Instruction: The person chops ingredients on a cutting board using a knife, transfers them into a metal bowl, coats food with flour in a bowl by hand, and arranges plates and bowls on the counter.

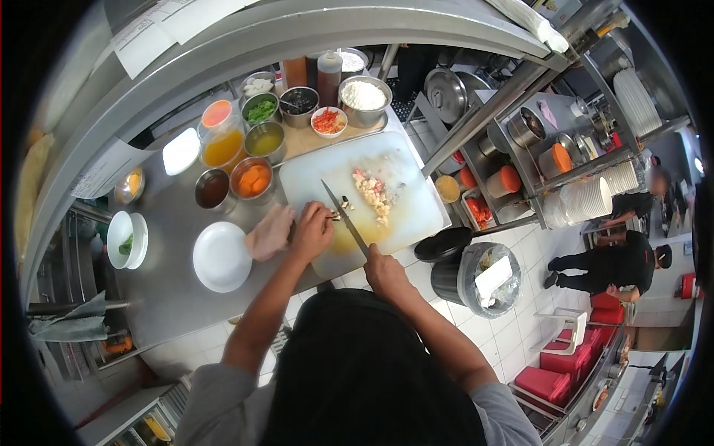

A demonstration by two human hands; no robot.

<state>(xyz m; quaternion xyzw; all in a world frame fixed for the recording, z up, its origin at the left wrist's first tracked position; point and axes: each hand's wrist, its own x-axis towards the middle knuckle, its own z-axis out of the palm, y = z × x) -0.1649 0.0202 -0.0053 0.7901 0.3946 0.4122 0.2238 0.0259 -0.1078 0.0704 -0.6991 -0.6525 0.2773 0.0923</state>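
Observation:
My right hand (pixel 388 275) grips the handle of a long knife (pixel 346 221), whose blade points up and to the left over the white cutting board (pixel 416 215). My left hand (pixel 312 230) is at the board's left edge, fingers closed over small dark-edged food pieces (pixel 334 216) beside the blade. Small cut bits (pixel 345 203) lie just across the blade. Farther right on the board sits a pile of chopped pale and red food (pixel 374 195). Left of my left hand, raw pale meat (pixel 271 233) rests beside a round white plate (pixel 222 257).
Metal bowls of carrots (pixel 253 180), dark sauce (pixel 213 189), greens (pixel 261 109) and white powder (pixel 364 95) stand behind the board, near a sauce bottle (pixel 329 78). A lined bin (pixel 489 279) is at right. Two people (pixel 625 264) stand far right.

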